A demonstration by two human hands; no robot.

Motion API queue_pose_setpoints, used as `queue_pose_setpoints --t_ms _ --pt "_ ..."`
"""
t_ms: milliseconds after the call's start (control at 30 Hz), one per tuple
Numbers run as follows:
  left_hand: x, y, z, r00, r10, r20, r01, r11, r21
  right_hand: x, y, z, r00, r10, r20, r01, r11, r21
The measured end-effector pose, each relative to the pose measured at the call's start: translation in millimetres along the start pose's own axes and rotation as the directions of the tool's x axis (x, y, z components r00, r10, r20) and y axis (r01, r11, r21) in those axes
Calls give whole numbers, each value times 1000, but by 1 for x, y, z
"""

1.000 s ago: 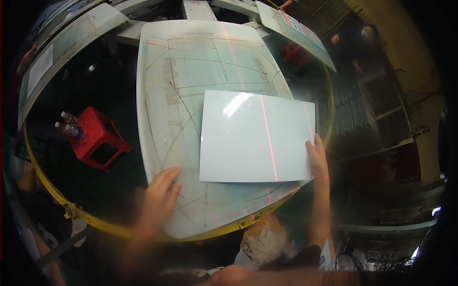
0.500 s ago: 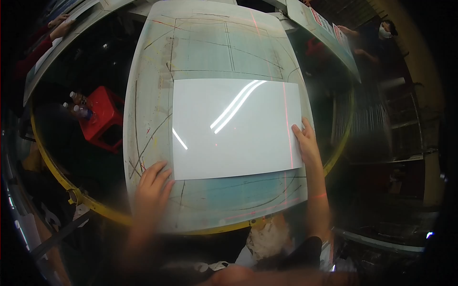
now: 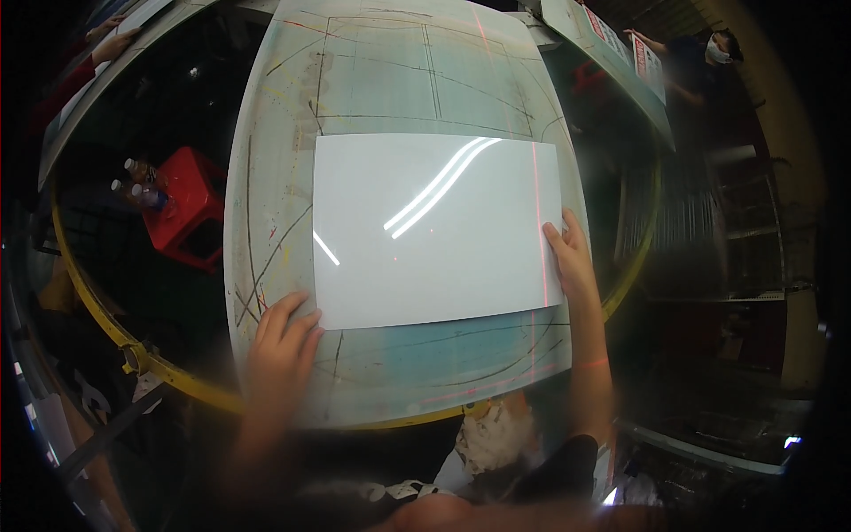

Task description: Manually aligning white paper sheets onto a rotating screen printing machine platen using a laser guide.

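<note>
A glossy white rectangular sheet (image 3: 434, 275) lies on a long pale blue-green board (image 3: 390, 368) marked with hand-drawn dark lines. My right hand (image 3: 573, 255) holds the sheet's right edge, thumb on top and the other fingers along the side, partly hidden. At the lower left corner my left hand (image 3: 282, 346) rests on the board. Its fingers are bent and apart, with the fingertips close to or touching the sheet's edge. A red laser line (image 3: 538, 213) runs down the sheet near its right side, and bright lamp reflections cross its surface.
A yellow curved rail (image 3: 93, 306) passes around beneath the board. To the left stands a red plastic stool (image 3: 188, 208) with several bottles (image 3: 142, 184). Similar boards extend at both upper corners; a masked co-worker (image 3: 700, 75) is at the right one, another person's hands (image 3: 115, 40) at the left.
The view has shifted a little, so the board and sheet appear slightly higher. Both hands keep nearly the same places at the sheet. The co-worker's hand at upper right has moved up.
</note>
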State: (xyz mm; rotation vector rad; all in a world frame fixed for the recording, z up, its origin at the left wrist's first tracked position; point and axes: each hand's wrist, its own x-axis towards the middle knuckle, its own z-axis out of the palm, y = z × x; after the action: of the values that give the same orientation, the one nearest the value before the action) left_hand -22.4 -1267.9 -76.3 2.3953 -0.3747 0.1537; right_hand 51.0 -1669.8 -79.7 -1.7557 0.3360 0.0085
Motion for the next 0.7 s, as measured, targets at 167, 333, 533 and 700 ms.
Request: queue_pose_setpoints --t_ms 167,333,533,700 --pt "1 3 3 998 -64 21 65 997 -45 -3 2 -2 999 22 -48 -24 999 -24" --pt "2 4 3 998 -61 27 62 998 -27 -3 -3 3 999 34 -29 -34 999 -15" --pt "3 8 2 997 -72 39 72 997 7 -3 -3 3 998 27 -49 -28 999 -23" --pt "8 8 -3 993 -92 73 94 995 -25 0 3 -2 1000 9 -19 -10 999 -42"
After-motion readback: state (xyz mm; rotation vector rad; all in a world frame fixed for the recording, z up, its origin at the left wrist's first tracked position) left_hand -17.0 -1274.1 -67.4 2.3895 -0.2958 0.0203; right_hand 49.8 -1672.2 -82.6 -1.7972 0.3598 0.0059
